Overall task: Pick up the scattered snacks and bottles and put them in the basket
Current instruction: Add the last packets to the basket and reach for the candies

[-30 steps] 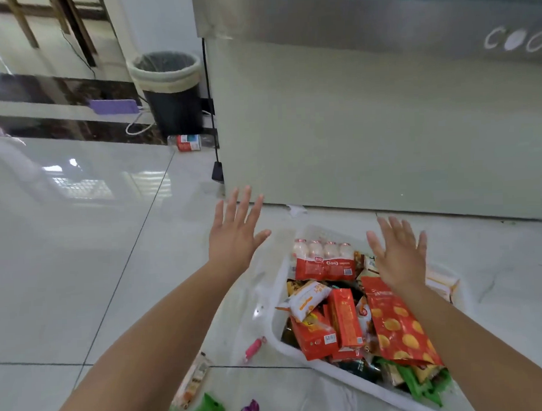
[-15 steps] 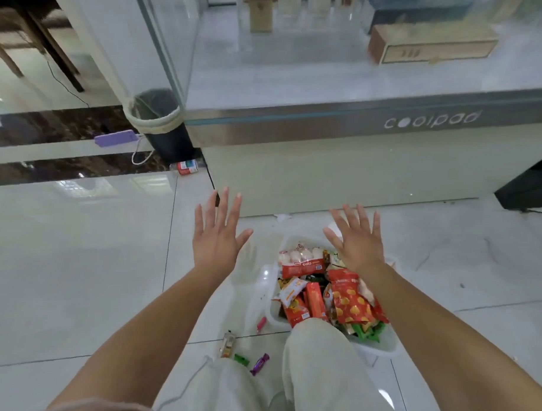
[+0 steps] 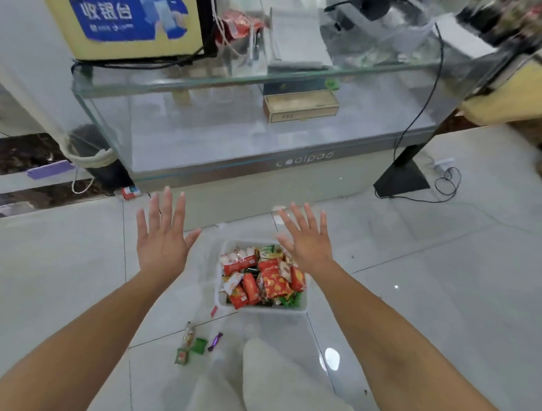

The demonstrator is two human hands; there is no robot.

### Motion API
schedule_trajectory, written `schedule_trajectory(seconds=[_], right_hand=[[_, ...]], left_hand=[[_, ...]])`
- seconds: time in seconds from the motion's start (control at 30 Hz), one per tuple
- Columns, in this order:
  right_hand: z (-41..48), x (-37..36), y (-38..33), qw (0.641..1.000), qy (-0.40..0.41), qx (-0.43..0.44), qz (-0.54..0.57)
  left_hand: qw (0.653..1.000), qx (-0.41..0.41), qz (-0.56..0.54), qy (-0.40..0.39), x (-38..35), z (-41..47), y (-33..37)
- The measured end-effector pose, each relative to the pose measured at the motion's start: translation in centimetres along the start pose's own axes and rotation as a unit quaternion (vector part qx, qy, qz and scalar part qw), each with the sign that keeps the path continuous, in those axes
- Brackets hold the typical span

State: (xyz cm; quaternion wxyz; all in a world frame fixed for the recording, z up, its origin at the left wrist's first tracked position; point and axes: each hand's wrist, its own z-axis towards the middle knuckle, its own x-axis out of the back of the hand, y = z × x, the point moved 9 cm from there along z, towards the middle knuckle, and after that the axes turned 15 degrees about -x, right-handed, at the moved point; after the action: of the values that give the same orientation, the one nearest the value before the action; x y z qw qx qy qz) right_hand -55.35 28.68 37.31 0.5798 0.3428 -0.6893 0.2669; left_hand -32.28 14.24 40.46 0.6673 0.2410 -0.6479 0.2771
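A white basket (image 3: 264, 309) stands on the tiled floor, full of red and orange snack packs and a pack of small white bottles (image 3: 238, 258). My left hand (image 3: 162, 240) is held out flat above the floor, left of the basket, fingers spread and holding nothing. My right hand (image 3: 307, 238) is spread the same way over the basket's far right corner, also empty. Left of the basket on the floor lie a pink candy (image 3: 214, 310), a small bottle (image 3: 189, 331), two green packets (image 3: 198, 345) and a purple candy (image 3: 215, 341).
A glass display counter (image 3: 261, 135) stands just behind the basket. A lined waste bin (image 3: 91, 150) and a red pack (image 3: 131, 191) sit at its left end. A black stand (image 3: 401, 179) and cables lie at the right. My white-trousered legs (image 3: 269, 380) are below.
The view has risen and pulled back, so the basket looks smaller and farther below. Both hands stay spread and empty, raised higher above the basket.
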Motion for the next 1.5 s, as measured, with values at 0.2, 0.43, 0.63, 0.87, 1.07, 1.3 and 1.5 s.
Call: schedule_trajectory(seconds=[0.2,0.43,0.63,0.87,1.07,1.3,1.5], right_hand=[[-0.9,2.1,5.3,1.0,0.006,0.006,-0.017],[2.8,2.7,11.5,0.995,0.007,0.088,-0.049],[6.1,4.4,16.8,0.974,-0.008,0.218,-0.064],[8.2,7.9,20.7,0.96,0.017,0.275,-0.052],[9.2,7.5,22.7,0.948,0.008,0.311,-0.061],[13.4,8.1,23.4,0.909,0.015,0.411,-0.07],[16.0,8.7,26.7,0.846,0.036,0.53,-0.057]], left_hand=[[1.0,-0.012,0.005,-0.004,2.7,0.5,4.5],[0.998,0.06,0.025,-0.02,2.3,1.2,11.8],[0.977,0.214,0.017,-0.007,3.6,0.2,20.3],[0.954,0.3,0.022,-0.007,5.4,-0.7,26.8],[0.945,0.327,0.007,-0.023,5.4,1.1,30.7],[0.905,0.424,0.011,-0.026,5.4,2.1,36.2],[0.823,0.565,0.037,-0.035,5.0,2.0,47.1]])
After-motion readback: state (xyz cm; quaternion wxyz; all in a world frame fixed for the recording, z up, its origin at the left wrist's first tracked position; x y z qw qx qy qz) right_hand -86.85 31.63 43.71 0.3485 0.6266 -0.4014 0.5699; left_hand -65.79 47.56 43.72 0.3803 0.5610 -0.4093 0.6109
